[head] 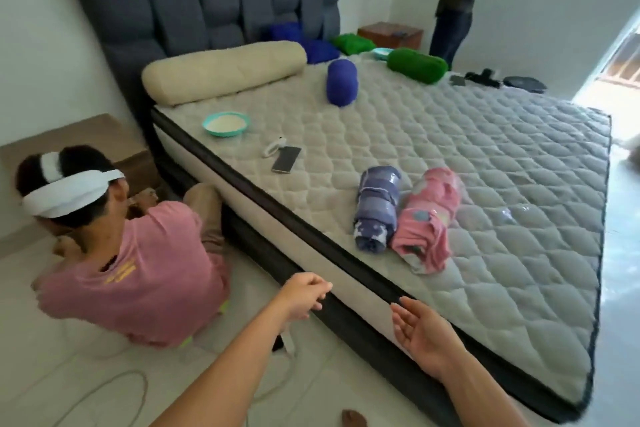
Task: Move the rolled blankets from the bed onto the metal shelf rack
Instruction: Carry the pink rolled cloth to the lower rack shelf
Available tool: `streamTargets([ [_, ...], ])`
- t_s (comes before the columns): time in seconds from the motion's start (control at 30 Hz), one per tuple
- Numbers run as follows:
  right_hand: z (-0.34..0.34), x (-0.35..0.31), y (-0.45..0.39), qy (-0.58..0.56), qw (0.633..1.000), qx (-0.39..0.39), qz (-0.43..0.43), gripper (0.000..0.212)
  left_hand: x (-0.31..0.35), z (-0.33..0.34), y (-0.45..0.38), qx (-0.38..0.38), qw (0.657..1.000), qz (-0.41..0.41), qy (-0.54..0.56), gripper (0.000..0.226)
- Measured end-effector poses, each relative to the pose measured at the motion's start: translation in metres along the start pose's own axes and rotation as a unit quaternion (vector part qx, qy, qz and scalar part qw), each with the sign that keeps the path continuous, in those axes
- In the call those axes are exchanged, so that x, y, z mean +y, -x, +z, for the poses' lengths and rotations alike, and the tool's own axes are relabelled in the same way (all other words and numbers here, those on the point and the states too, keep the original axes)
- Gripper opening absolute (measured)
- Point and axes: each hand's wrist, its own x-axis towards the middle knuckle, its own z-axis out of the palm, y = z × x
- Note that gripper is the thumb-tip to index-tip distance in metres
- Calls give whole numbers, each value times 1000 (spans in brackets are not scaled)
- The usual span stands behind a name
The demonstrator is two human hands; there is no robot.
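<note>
Two rolled blankets lie side by side near the bed's near edge: a purple-blue patterned roll and a pink patterned roll to its right. The quilted grey mattress carries them. My left hand hovers beside the mattress edge, fingers loosely curled, holding nothing. My right hand is open, palm turned inward, over the mattress side below the rolls. Neither hand touches a blanket. Further back lie a dark blue roll and a green roll. No metal shelf rack is in view.
A person in a pink shirt sits on the floor at the left of the bed. A phone, a teal bowl and a cream bolster lie on the mattress. Another person stands at the back by a wooden nightstand.
</note>
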Motion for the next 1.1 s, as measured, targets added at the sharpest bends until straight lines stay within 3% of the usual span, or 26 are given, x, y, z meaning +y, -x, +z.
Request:
streamTargets([
  [0.13,-56,-41,-26,-42,997,59,-27,13,53,65,-48,-67,997,-24,17,14],
  [0.27,-84,-98,-84,-21,995,84,-52,12,91,120,-105,-69,987,-89,116,16],
  [0.47,-99,-218,-191,104,989,85,-68,15,129,184,-198,-32,940,-215,265,31],
  [0.6,-104,-287,-270,219,968,95,-78,6,151,208,-245,-9,906,-272,325,43],
  [0.63,-105,-299,-290,255,959,102,-74,15,153,213,-255,1,900,-288,327,45],
  [0.7,-109,-314,-326,324,936,124,-59,39,154,223,-272,19,884,-317,343,54],
  [0.77,-109,-321,-353,359,924,128,-30,49,158,230,-285,27,873,-331,359,58],
  [0.97,-106,-320,-390,352,929,118,14,43,168,239,-300,60,862,-341,371,41],
  [1.1,-105,-323,-385,332,934,132,4,36,169,239,-300,49,862,-345,369,46],
])
